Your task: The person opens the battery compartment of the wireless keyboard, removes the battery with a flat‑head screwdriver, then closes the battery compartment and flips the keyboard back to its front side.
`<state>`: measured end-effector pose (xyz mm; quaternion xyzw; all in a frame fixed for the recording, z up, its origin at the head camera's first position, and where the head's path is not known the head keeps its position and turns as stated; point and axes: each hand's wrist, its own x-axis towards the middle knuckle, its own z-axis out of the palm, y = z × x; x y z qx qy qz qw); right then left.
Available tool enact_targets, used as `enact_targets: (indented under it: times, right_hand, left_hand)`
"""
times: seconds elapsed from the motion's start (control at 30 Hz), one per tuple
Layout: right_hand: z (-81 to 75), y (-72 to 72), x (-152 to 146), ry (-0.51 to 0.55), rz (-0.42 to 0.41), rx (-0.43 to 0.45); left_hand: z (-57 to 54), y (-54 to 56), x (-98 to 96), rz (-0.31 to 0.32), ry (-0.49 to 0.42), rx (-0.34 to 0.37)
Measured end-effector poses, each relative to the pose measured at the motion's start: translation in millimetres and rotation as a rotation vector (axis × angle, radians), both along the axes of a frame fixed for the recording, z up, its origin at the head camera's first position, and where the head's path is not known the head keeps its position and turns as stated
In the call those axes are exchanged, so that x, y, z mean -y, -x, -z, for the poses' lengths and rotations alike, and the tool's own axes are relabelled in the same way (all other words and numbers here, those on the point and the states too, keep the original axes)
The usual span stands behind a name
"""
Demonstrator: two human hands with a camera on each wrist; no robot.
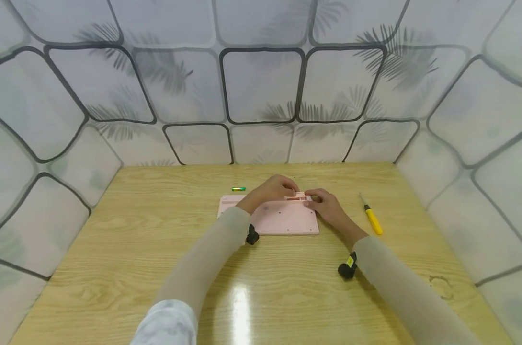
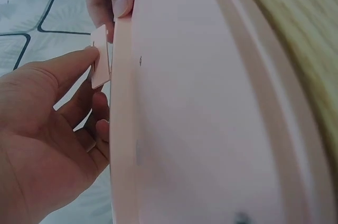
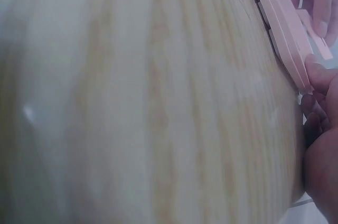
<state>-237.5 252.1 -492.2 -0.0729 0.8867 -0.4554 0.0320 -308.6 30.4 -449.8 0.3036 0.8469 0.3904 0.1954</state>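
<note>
A pink keyboard point(image 1: 282, 220) lies face down, its screw-dotted underside up and its keys showing along the low edge in the right wrist view. Between thumb and fingers, my left hand point(image 1: 273, 188) pinches a small pink battery cover point(image 2: 100, 57), tilted up at the keyboard's far edge. An uncovered battery compartment point(image 1: 305, 198) with a reddish strip inside shows near the far right corner. There my right hand point(image 1: 327, 206) grips the keyboard, thumb on the underside and fingers curled below the edge in the right wrist view.
A green-and-gold battery point(image 1: 238, 189) lies on the wooden table point(image 1: 157, 239) behind the keyboard's left part. To the right rests a screwdriver point(image 1: 374, 222) with a yellow handle, tip pointing away. Patterned cloth walls point(image 1: 261, 86) close off the back and both sides.
</note>
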Motion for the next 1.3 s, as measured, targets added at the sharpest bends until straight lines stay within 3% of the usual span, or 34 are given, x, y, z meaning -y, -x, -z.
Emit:
enact_targets:
  times: [0.47, 0.73, 1.1, 1.3]
  right_hand:
    - [3.3, 1.8, -1, -0.005, 0.007, 0.001]
    - [1.4, 0.2, 1, 0.021, 0.012, 0.009]
    - [3.3, 1.9, 1, 0.025, 0.007, -0.003]
    - [4.2, 1.3, 1, 0.019, 0.019, -0.003]
  left_hand:
    - [2.4, -1.8, -8.9, -0.036, 0.002, 0.010]
    - [2.1, -3.8, -9.9, -0.018, -0.013, 0.017]
    - [3.8, -9.2, -9.8, -0.083, -0.055, 0.061]
    - [5.0, -11.8, -10.7, -0.112, -0.050, 0.048]
